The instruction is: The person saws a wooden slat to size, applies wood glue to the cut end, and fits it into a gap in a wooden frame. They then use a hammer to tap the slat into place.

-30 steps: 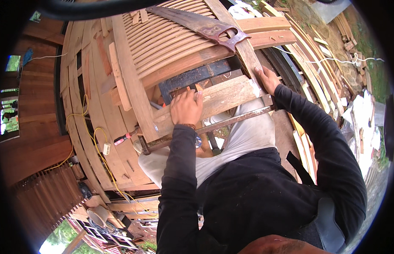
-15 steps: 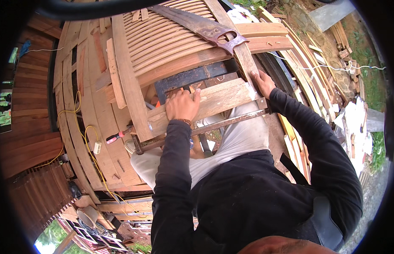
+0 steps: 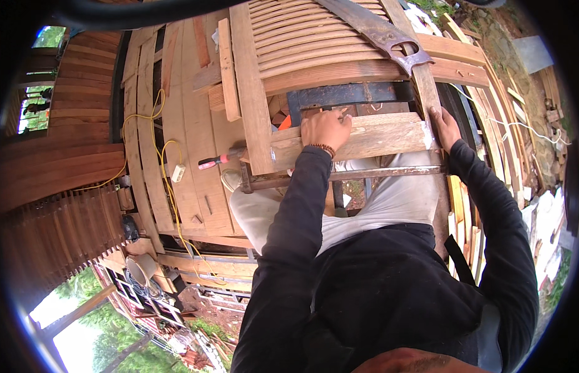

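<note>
A louvered wooden panel lies ahead of me, its slats between two long side rails. My left hand curls over the far edge of a flat wooden board that spans the near end between the rails. A small thin piece shows by its fingertips; I cannot make out what it is. My right hand wraps round the right side rail, beside the board's right end. A rusty metal bar with end plates runs across just nearer to me, above my legs. Higher up, a handsaw rests on the panel.
A tool with a pink and black handle lies left of the panel on the plank deck. A yellow cord with a white socket crosses the planks. Stacked timber and a white cable are to the right.
The whole scene has shifted right and slightly up in the picture as the head view turned. Both hands keep about the same places on the wood.
</note>
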### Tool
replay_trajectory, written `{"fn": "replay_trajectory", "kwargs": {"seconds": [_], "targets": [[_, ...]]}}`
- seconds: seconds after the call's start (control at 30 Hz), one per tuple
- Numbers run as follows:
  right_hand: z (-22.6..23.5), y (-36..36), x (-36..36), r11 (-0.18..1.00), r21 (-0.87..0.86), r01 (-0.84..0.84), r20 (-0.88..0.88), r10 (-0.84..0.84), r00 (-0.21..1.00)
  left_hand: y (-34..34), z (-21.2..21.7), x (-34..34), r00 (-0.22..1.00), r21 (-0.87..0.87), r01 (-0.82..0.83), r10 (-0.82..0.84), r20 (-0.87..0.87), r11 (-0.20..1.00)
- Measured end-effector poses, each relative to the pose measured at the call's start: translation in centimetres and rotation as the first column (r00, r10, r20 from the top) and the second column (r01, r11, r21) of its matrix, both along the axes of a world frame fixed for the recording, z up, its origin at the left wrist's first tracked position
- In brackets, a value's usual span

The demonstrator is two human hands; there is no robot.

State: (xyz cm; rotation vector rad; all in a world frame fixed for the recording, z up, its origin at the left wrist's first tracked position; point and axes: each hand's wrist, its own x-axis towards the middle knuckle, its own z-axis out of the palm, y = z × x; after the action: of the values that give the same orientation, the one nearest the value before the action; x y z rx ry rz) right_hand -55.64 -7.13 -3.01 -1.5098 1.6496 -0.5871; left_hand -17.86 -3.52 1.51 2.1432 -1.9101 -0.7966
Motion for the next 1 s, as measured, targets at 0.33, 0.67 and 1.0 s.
{"fn": "replay_trajectory", "kwargs": {"seconds": [0.33, 0.67, 1.0], "targets": [[0.2, 0.5, 0.0, 1.000, -0.003, 0.013, -0.053, -0.013, 0.998, -1.1, 0.7, 0.4, 0.998, 0.179, 0.026, -0.015, -0.063, 0.983], [-0.5, -0.1, -0.1, 1.000, 0.023, 0.011, -0.025, -0.011, 1.000, -1.0, -0.7, 0.5, 0.988, 0.028, 0.117, -0.113, -0.108, 0.993], [3.2, 1.3, 1.4, 0.998, 0.043, 0.047, -0.075, -0.044, 0.996, 3.8, 0.9, 2.6, 0.922, -0.139, 0.385, -0.371, 0.113, 0.913]]}}
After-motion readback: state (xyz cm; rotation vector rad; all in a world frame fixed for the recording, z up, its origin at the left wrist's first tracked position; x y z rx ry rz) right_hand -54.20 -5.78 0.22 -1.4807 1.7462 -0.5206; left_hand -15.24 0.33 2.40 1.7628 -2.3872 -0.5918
